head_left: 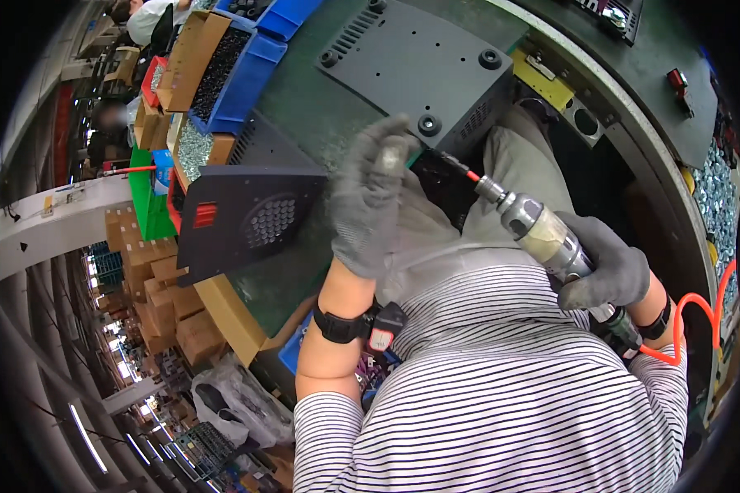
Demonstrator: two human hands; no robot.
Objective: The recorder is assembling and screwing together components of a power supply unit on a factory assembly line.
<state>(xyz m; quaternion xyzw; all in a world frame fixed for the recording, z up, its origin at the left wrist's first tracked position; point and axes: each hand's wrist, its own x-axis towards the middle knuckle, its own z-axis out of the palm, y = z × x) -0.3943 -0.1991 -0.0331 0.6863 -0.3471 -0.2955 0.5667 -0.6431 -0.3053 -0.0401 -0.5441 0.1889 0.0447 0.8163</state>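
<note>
My right hand (607, 264), in a grey glove, is wrapped round a silver air screwdriver (543, 232). The tool slants up and left, and its dark bit (448, 159) reaches toward the near corner of a dark grey metal case (423, 62). The case lies with its round black feet (429, 124) upward. Close to the bit's end is my left hand (370, 193), gloved too and partly blurred. Its fingers are curled together beside the case's corner; whatever they may hold is too small to make out.
A dark metal panel with a round vent (259, 218) stands at the left. Behind it are blue bins (251, 78) of black screws and a carton of silver screws (196, 148). An orange air hose (695, 300) curls at the right. Many silver parts (715, 197) lie at the far right.
</note>
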